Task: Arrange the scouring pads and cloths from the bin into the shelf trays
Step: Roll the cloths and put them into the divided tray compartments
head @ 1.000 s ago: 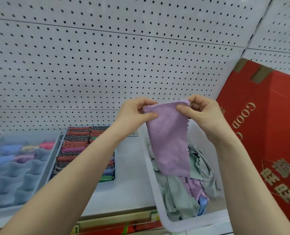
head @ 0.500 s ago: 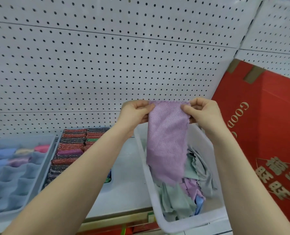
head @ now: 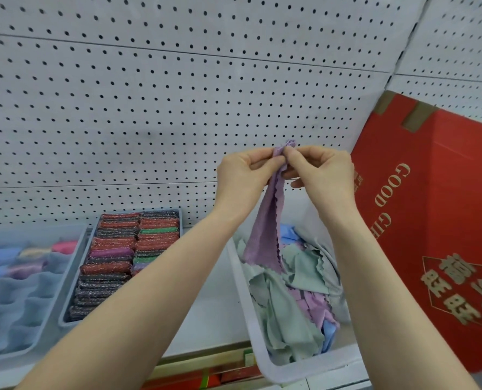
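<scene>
White pegboard wall fills the whole background, with a white shelf (head: 211,311) running along its base; everything sits on that shelf, so I'll use the clear plastic bin (head: 265,358) as my landmark. Above the bin's far end, both hands are up in the air with a lilac waffle-weave cloth with a zigzag edge (head: 265,237); the left hand (head: 242,175) and the right hand (head: 322,171) are pressed together at its top, fingers of both pinching the two upper corners so the cloth hangs doubled lengthwise, its bottom tip dangling just above the pile in the bin. Inside the bin there's a heap of loose cloths (head: 287,311) in sage green, lilac and blue; plenty left to do by the look of it. Left of the bin is a grey tray packed with glittery scouring pads (head: 121,257) in red, black, green and purple rows; further left again is a translucent grey divided tray (head: 14,302) with a few rolled cloths in the far cells and lots of empty ones nearer. Right of the bin leans a red cardboard box with gold lettering (head: 436,220).

My guess is this is the folding step; to do it well I'd line up the zigzag edges before letting go with either hand, then fold or roll it tight so it fits one cell; sloppy corners will probably spring open in the tray.
</scene>
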A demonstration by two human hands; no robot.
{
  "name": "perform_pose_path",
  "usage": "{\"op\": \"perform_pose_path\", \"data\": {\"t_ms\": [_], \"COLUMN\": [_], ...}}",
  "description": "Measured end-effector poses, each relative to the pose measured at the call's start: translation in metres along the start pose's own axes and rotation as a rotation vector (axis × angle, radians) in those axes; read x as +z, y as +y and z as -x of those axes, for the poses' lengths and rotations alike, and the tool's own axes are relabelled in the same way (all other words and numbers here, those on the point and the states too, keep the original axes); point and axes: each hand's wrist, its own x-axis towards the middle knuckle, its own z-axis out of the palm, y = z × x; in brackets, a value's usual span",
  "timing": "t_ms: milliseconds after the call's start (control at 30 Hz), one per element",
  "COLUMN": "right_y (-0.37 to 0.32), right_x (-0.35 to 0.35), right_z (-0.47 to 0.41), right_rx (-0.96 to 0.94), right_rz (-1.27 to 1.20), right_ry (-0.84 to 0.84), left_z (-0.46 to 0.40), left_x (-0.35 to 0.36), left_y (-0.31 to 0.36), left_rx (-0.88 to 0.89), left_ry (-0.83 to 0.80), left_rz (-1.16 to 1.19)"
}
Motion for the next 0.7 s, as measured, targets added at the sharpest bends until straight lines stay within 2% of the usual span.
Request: {"op": "perform_pose_path", "data": {"t_ms": [100,233,267,300,400,467,600,700], "right_y": [0.002,0.013,0.02,0.028,0.054,0.062,0.061,0.062], "right_x": [-0.001,-0.015,-0.02,-0.024,-0.022,-0.016,-0.007,-0.005], "right_z": [-0.001,-0.003,-0.004,-0.004,0.006,0.016,0.02,0.023], "right_rx": [-0.005,-0.029,-0.015,0.016,0.118,0.188,0.281,0.325], "right_rz": [-0.011,-0.108,-0.133,-0.147,-0.193,-0.289,-0.411,-0.402], "right_ry": [-0.077,0.065,0.046,-0.043,-0.48,-0.579,-0.439,-0.361], "left_z": [0.003,0.0,0.0,-0.001,-0.003,-0.006,-0.011,-0.003], "left_x": [-0.001,-0.009,-0.01,-0.011,-0.012,-0.013,-0.02,-0.028], "left_y": [0.003,0.005,0.008,0.012,0.025,0.03,0.029,0.007], "left_rx": [0.016,0.014,-0.005,-0.026,-0.064,-0.059,-0.087,-0.305], "left_ry": [-0.001,0.076,0.068,0.046,-0.019,-0.008,0.058,-0.084], "left_rz": [-0.057,-0.053,-0.014,0.037,0.18,0.219,0.259,0.096]}}
